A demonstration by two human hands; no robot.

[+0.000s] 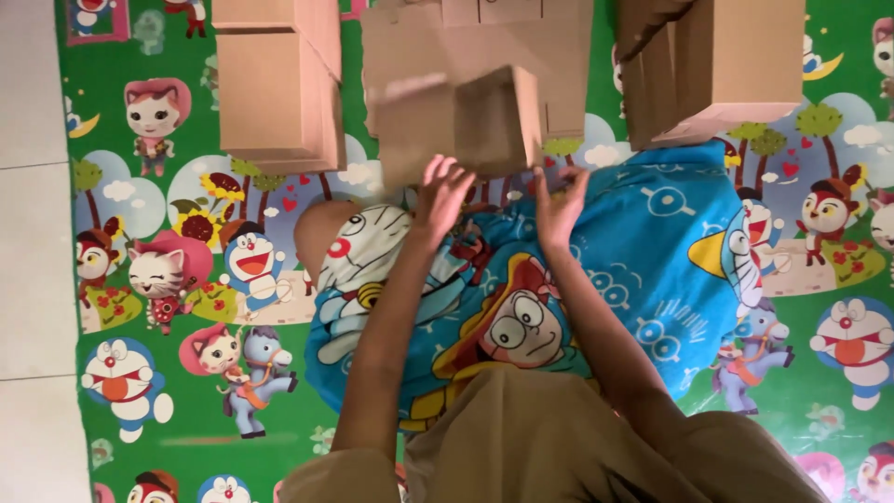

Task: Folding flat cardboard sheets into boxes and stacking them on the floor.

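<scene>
A small brown cardboard box [461, 126] sits just beyond my knees, blurred as if moving. My left hand [442, 194] reaches up to its lower edge with fingers spread, the fingertips touching or almost touching the box. My right hand [560, 203] is at the box's lower right corner, fingers slightly curled and apart, not wrapped around it. A blue cartoon-print cloth [643, 242] covers my lap beneath both forearms.
A stack of closed cardboard boxes [275, 88] stands at the back left, and more boxes [722, 65] at the back right. Flat cardboard [549, 47] lies behind the small box. All rest on a green cartoon mat [186, 410], with white floor tiles [33, 242] along the left.
</scene>
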